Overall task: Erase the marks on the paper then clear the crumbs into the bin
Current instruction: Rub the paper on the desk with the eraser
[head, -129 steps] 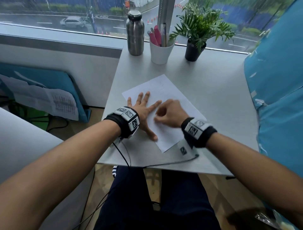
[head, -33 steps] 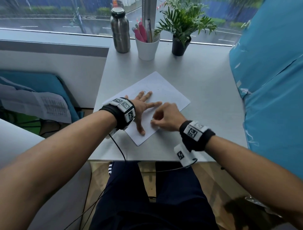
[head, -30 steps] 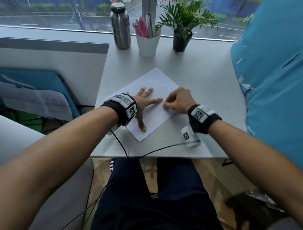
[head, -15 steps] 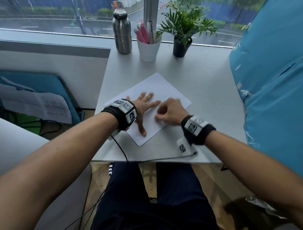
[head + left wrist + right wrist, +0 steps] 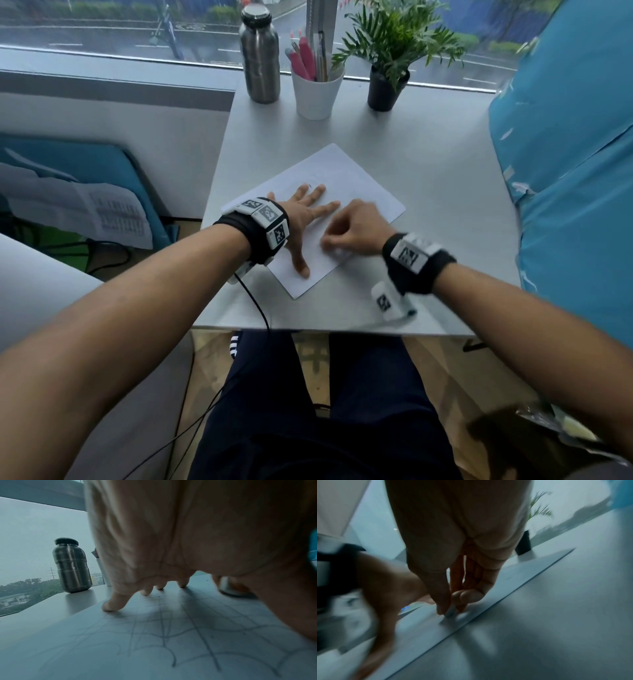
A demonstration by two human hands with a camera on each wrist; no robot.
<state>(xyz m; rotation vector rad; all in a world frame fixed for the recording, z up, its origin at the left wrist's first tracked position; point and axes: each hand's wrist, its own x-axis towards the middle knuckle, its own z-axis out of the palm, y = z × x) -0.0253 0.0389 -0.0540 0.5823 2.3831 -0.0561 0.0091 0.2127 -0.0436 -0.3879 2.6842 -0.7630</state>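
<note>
Over the last second the right hand swung out toward the paper's 3 o'clock edge and has come back to the near middle, so the rubbing is still going in strokes; erasing looks well short of done, since the left wrist view shows many pencil lines still under the left hand. That hand stays flat, fingers spread, pinning the sheet at 9 o'clock. The right thumb and fingers are clamped together on a small pale eraser, its tip on the sheet just inside the near-right edge. The paper sits skewed at the table's centre, a corner near the 6 o'clock edge. Open room lies at 3 o'clock; a bottle, cup and plant stand well apart at 12. No bin shows.
</note>
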